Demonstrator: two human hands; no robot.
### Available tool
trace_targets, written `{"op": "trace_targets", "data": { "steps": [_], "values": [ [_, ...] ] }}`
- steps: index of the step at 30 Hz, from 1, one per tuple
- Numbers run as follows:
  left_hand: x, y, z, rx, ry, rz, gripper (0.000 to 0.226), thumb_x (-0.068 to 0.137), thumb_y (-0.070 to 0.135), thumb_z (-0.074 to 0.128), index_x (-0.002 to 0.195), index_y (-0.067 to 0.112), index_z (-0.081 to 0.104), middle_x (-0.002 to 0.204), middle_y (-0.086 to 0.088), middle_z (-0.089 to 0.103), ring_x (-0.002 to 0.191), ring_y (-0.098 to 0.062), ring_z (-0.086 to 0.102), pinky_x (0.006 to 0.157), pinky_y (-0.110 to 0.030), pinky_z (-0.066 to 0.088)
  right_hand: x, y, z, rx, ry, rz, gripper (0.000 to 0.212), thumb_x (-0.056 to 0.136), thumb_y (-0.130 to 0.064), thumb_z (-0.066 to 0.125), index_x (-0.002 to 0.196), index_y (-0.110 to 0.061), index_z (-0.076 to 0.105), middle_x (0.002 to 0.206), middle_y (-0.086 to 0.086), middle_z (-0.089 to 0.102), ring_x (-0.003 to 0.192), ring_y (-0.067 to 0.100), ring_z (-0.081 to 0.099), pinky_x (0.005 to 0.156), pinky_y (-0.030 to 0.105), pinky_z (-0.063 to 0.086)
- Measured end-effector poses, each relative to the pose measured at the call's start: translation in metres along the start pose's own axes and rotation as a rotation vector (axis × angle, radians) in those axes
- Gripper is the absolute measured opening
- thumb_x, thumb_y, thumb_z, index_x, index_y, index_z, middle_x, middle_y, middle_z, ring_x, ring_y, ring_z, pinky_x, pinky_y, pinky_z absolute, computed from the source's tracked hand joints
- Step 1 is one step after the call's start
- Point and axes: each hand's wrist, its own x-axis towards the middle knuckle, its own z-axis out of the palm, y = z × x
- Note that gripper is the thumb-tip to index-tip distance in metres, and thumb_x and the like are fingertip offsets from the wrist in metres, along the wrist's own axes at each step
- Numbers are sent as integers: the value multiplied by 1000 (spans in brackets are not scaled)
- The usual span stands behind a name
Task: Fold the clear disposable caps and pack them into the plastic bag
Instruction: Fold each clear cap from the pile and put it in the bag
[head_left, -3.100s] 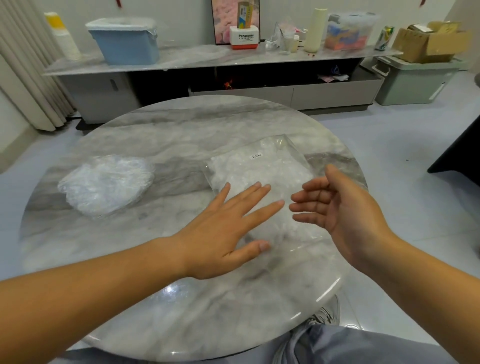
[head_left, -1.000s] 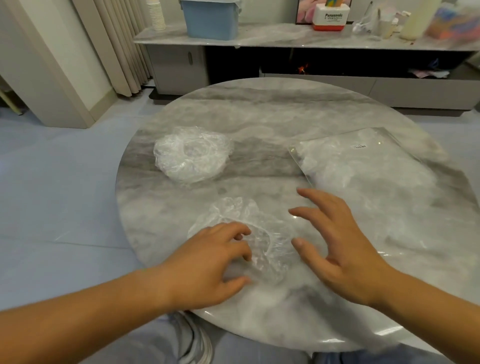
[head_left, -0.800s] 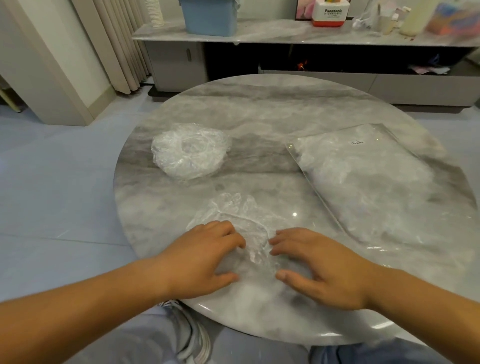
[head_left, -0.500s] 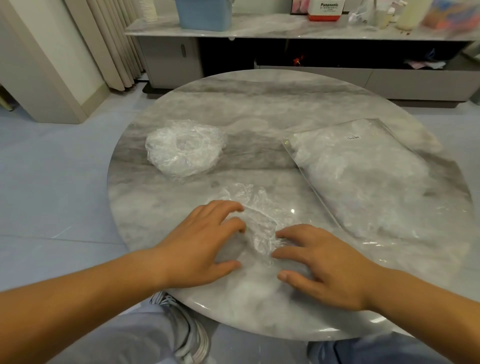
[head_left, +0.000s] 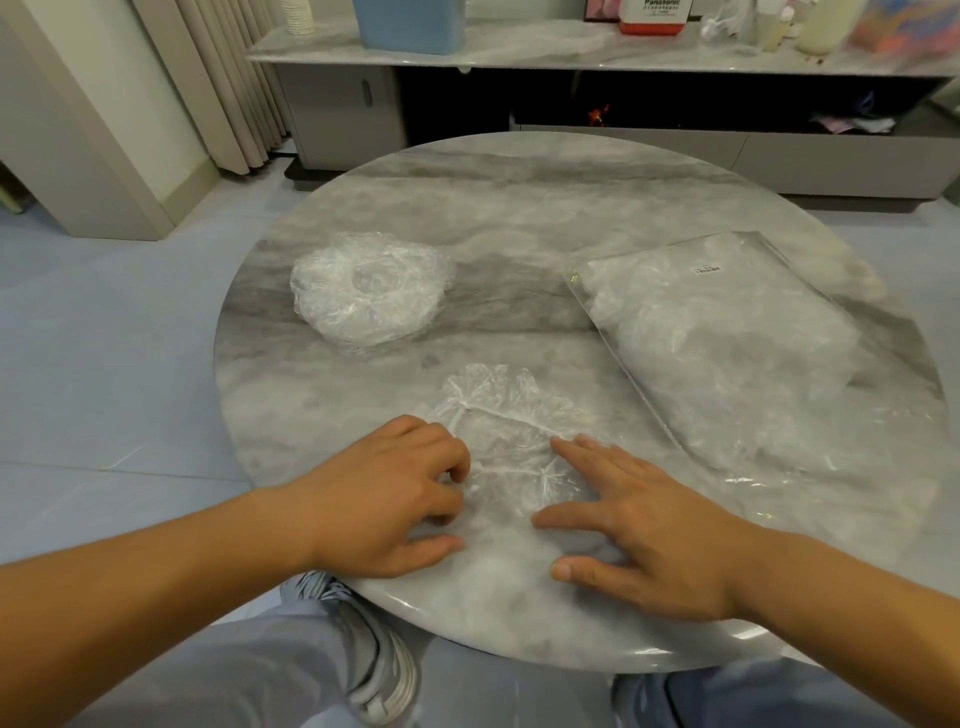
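Note:
One clear disposable cap (head_left: 506, 426) lies spread on the round marble table (head_left: 519, 208) near its front edge. My left hand (head_left: 389, 506) rests at the cap's left edge with its fingers curled onto the film. My right hand (head_left: 639, 530) lies flat with straight fingers pressing the cap's right side. A stack of clear caps (head_left: 370, 288) sits further back on the left. The clear plastic bag (head_left: 748, 348), with caps inside and a small label, lies on the right side of the table.
Behind the table stands a low marble-topped cabinet (head_left: 571, 57) with a blue bin (head_left: 410, 23), a red-and-white box and bottles. Curtains (head_left: 228, 83) hang at the back left. My knees and a grey shoe (head_left: 379, 660) show under the table's front edge.
Both hands have spread the single cap wider and flatter than half a second ago. My right fingers have straightened onto it. The view has shifted slightly.

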Motion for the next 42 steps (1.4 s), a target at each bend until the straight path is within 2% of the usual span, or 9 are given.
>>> {"op": "trace_targets", "data": {
  "steps": [4,8,11,17,22,30,34,38,42],
  "values": [
    [0,5,0,27,58,-14,20,90,44,63,96,25,66,111,4,60,97,-16,58,85,-31,46,0,-4,-3,6,-44,35,68,89,-82,22,150,-55,30,168,-3,-20,154,19,-21,127,39,-4],
    [8,10,2,-31,-22,-114,49,91,45,58,135,27,51,125,3,57,103,-16,59,86,-33,52,1,-4,1,67,-13,-3,63,90,-81,25,146,-56,37,168,-8,-18,152,12,-26,127,45,-3],
    [6,9,6,-3,-59,-110,40,91,53,55,124,31,62,112,4,57,95,-17,58,86,-35,51,0,-2,4,141,67,-22,60,89,-81,30,139,-54,49,169,-13,-3,153,6,-16,127,44,8],
    [21,20,13,-180,111,-230,40,86,60,64,115,33,64,113,10,49,97,-8,47,86,-21,39,13,1,-2,146,462,22,50,86,-74,49,118,-40,69,137,-15,54,131,4,43,109,37,41],
    [30,20,13,-482,-2,-294,28,82,52,76,105,36,76,114,15,53,102,-3,49,91,-20,43,19,10,-4,276,325,-11,50,79,-72,63,115,-38,71,128,-23,52,125,-7,41,104,18,40],
    [25,17,4,-784,52,-408,10,89,31,75,97,27,80,105,15,65,96,-9,65,82,-22,54,17,11,-4,217,327,-89,57,77,-76,61,114,-35,72,127,-15,52,120,0,46,100,16,41],
    [22,16,-3,-901,79,-503,10,93,26,71,97,22,79,94,13,75,92,-6,70,82,-17,52,21,2,-5,229,384,-79,43,86,-67,55,99,-30,72,99,-17,65,96,3,58,85,25,51],
    [21,16,-6,-1028,87,-603,11,97,19,65,95,15,75,92,3,77,90,-12,73,86,-27,57,25,-6,-5,369,372,17,27,94,-55,53,86,-32,63,78,-15,66,79,4,61,72,27,52],
    [25,15,-8,-995,104,-716,15,97,24,66,89,20,78,83,8,75,76,-3,69,71,-16,52,29,-11,-9,578,367,123,19,100,-37,59,84,-28,63,64,-9,64,57,6,57,59,20,46]
  ]
}}
